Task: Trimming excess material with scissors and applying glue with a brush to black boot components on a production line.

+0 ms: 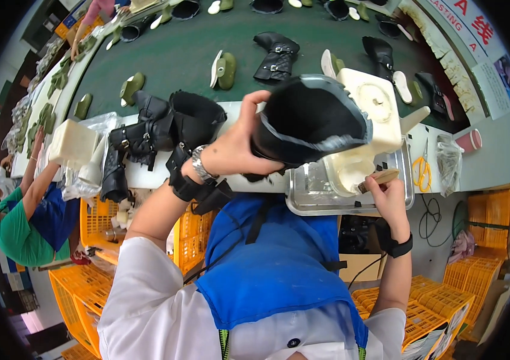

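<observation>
My left hand [231,141] is closed around a black boot [309,114], its dark open top tilted up toward me with a grey-white edge. My right hand [389,204] pinches the wooden handle of a flat brush [381,179]. The brush's far end is over a white cup [351,171] with pale, creamy residue, and I cannot tell whether it touches the inside. Behind the cup is a white plastic container [381,99], partly hidden by the boot. Both sit at a clear plastic tray [327,207]. Several black buckled boots [147,129] are bunched left of my left hand.
A green conveyor [177,66] carries boots and green shoe lasts [226,71] beside pale insoles. Orange-handled scissors [423,171], a plastic bag [448,162] and a pink cup [469,141] lie right. A co-worker [27,222] in green reaches in at left. Orange crates [81,294] stand below.
</observation>
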Demonstrator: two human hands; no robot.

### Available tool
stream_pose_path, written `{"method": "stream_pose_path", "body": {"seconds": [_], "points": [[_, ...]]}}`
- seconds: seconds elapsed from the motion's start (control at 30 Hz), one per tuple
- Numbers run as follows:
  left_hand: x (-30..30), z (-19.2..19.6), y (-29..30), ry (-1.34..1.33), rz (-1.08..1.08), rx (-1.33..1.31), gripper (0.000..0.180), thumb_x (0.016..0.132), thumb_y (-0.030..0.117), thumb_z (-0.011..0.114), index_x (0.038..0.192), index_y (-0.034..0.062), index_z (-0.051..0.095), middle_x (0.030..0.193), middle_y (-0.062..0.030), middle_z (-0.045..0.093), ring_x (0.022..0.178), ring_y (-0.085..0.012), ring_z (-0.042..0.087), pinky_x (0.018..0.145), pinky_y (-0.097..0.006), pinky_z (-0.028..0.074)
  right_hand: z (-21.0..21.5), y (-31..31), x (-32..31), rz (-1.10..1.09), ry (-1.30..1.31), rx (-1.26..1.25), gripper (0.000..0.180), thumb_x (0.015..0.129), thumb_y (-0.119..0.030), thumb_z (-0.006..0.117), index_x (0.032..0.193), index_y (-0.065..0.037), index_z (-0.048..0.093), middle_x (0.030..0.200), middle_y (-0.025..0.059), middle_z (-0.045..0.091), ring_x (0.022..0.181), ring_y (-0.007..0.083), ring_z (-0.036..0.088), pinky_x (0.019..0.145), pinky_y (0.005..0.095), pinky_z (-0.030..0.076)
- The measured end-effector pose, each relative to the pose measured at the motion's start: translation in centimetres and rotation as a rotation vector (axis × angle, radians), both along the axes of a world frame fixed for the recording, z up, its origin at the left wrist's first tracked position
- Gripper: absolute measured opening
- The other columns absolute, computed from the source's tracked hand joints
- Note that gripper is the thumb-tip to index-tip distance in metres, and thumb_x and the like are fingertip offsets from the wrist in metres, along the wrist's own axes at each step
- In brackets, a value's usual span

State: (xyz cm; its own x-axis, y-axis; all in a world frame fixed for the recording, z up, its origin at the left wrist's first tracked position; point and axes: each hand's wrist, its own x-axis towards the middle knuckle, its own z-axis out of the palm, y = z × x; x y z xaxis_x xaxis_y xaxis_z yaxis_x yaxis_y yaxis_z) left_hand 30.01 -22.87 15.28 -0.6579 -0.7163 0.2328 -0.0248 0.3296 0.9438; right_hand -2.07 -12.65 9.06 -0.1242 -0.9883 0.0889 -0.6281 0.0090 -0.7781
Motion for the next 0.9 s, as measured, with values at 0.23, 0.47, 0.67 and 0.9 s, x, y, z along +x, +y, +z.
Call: {"method": "stream_pose_path", "body": {"seconds": [0.23,0.47,0.67,0.9], "points": [[1.0,-6.1,-2.1,0.274,-0.464,0.818,0.082,0.060,0.031,0.079,0.124,-0.0009,0.039,0.119,-0.0085,0.050,0.108,-0.0159,0.048,0.095,-0.031,0.036,3.0,0.8,-3.3,-0.246,-0.366,0.095,0.022,0.083,-0.020,0.059,0.085,0.002,0.063,0.059,-0.0010,0.053,0.051,0.0050,0.047,0.046,0.0192,0.036],[-2.2,-9.3,-0.2,0.175,-0.672,1.012,0.093,0.063,0.051,0.073,0.129,-0.0022,0.033,0.123,-0.0113,0.047,0.111,-0.0182,0.046,0.096,-0.033,0.036,8.7,-1.5,-1.1,-0.075,-0.635,-0.094,0.025,0.088,-0.022,0.053,0.092,0.001,0.062,0.064,-0.0012,0.054,0.053,0.0033,0.046,0.047,0.0166,0.036],[-3.1,-15.0,-0.6,0.172,-0.755,1.069,0.099,0.062,0.058,0.069,0.131,-0.0026,0.030,0.126,-0.0124,0.044,0.116,-0.0200,0.042,0.097,-0.035,0.034,9.8,-2.1,4.4,0.185,-0.597,-0.095,0.017,0.084,-0.016,0.059,0.089,-0.001,0.063,0.069,0.0005,0.059,0.056,0.0044,0.051,0.049,0.0181,0.041],[-3.9,-8.7,0.4,0.146,-0.786,0.934,0.097,0.063,0.058,0.069,0.130,-0.0010,0.031,0.126,-0.0105,0.044,0.115,-0.0172,0.041,0.098,-0.033,0.032,8.9,-1.9,5.7,0.267,-0.217,-0.401,0.010,0.077,-0.011,0.063,0.077,-0.001,0.063,0.055,0.0057,0.055,0.046,0.0122,0.050,0.045,0.0244,0.039]]}}
